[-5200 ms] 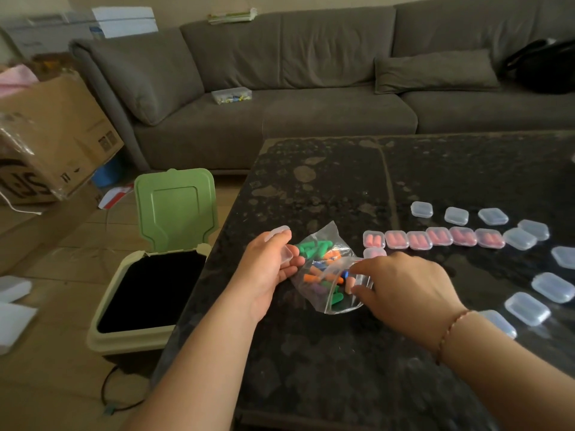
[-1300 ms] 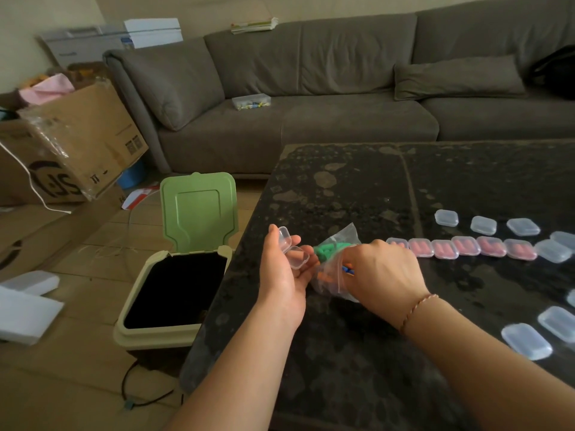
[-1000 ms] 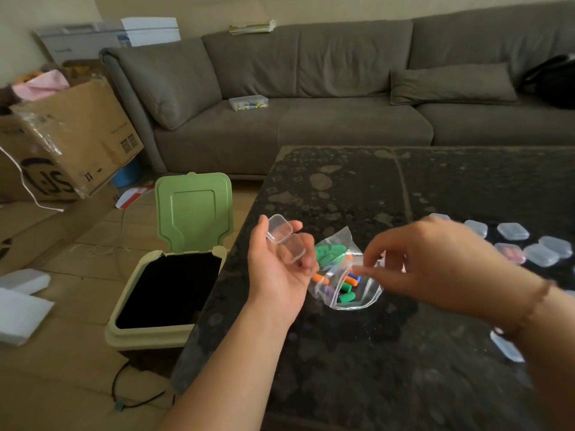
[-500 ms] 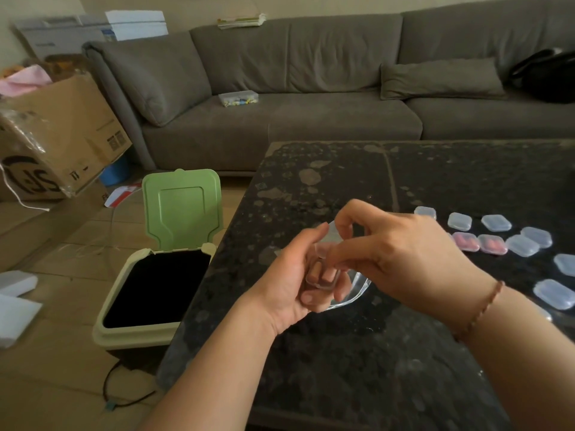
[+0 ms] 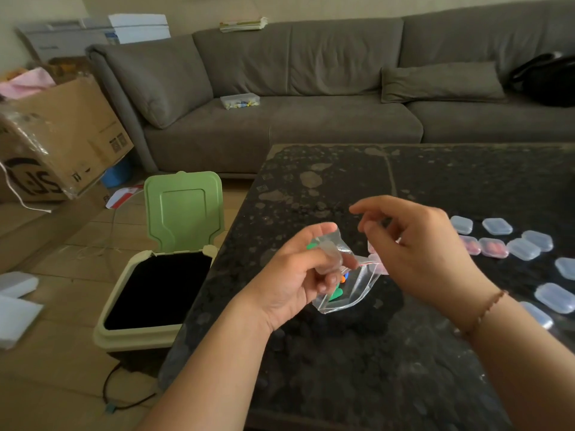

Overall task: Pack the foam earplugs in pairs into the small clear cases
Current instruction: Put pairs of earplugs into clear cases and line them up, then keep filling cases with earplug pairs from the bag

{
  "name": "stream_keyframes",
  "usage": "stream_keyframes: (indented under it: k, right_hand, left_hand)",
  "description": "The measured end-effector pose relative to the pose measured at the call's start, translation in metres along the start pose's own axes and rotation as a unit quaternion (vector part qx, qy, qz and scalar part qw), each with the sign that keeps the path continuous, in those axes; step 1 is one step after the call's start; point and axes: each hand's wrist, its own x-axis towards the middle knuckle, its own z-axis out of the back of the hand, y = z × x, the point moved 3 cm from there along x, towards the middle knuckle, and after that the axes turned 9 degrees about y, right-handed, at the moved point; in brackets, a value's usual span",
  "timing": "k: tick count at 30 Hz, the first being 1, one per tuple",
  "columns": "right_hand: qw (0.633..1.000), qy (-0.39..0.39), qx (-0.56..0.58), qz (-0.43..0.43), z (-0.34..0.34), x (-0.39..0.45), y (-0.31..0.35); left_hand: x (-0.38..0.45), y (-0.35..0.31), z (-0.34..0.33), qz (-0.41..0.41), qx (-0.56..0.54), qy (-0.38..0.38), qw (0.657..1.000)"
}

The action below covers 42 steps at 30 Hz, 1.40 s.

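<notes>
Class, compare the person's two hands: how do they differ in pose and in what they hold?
The left hand curls round a small clear case; the right hand has its upper fingers spread loosely. The left hand sits lower and nearer; the right hand's fingers reach higher. Both hover above the bag of earplugs.

Left grip (image 5: 306,269) curled, right grip (image 5: 413,253) loosely curled

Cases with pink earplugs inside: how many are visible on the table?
2, side by side on the table: the left case next to the right hand, the right case beside it. The hand may hide more.
</notes>
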Motion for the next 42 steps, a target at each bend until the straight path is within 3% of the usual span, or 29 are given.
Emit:
stream_keyframes:
  k: [4, 9, 16, 21, 24, 28, 32, 37, 42]
  right_hand:
    - [0.996, 0.09, 0.011, -0.013, -0.001, 0.0, -0.002]
    - [0.965, 0.236, -0.008, 0.115, -0.004, -0.009, 0.011]
    - [0.973, 0.166, -0.021, 0.157, -0.01, -0.01, 0.011]
    - [0.98, 0.111, -0.013, 0.164, -0.004, -0.012, 0.003]
    - [0.988, 0.079, -0.021, 0.128, 0.011, -0.011, -0.007]
    - [0.996, 0.051, -0.069, -0.007, 0.032, -0.006, -0.042]
    - [0.982, 0.133, -0.093, -0.1, 0.023, -0.01, -0.075]
    - [0.958, 0.206, -0.127, -0.152, 0.008, -0.014, -0.097]
    - [0.956, 0.229, -0.141, -0.122, 0.006, -0.009, -0.097]
  left_hand:
    - [-0.003, -0.006, 0.001, -0.005, 0.079, -0.015, 0.997]
    - [-0.006, -0.006, -0.004, -0.008, 0.132, -0.001, 0.991]
    - [-0.009, -0.009, -0.016, -0.008, 0.129, 0.045, 0.991]
    - [-0.002, -0.009, -0.023, -0.026, 0.127, 0.028, 0.991]
    - [0.007, -0.012, -0.028, -0.022, 0.16, 0.027, 0.986]
    - [0.021, -0.014, -0.027, -0.041, 0.176, -0.032, 0.983]
    - [0.031, -0.012, -0.02, -0.065, 0.202, -0.138, 0.967]
    - [0.035, -0.01, -0.019, -0.06, 0.182, -0.179, 0.965]
    - [0.038, -0.008, -0.018, -0.057, 0.179, -0.184, 0.965]
